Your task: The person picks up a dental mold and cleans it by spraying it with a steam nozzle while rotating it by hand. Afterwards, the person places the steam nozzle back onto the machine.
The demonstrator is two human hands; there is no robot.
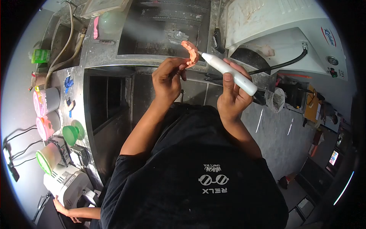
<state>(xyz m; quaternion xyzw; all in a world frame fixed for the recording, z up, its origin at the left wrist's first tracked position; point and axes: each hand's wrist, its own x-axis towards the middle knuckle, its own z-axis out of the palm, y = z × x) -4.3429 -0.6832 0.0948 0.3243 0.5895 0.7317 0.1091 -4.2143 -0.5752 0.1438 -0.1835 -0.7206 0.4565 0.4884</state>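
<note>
My left hand (167, 78) pinches one end of an orange, horseshoe-shaped dental cast (191, 54), held up over the worktop. In my right hand (234, 91) is a white steam-cleaner handpiece (228, 72), its fingers and thumb wrapped round the body. The thin metal nozzle points left, its tip close to the cast or touching it; I cannot tell which. A pale plume of steam (143, 31) spreads left from the cast over a dark recessed basin (152, 47).
At right stands a white machine (324, 49) with a gauge and a black hose (284, 65). Along the left counter are tubs (46, 102), a green bowl (71, 135) and blue pieces (68, 84). Another person's hand (63, 208) touches a white machine (68, 187) at lower left.
</note>
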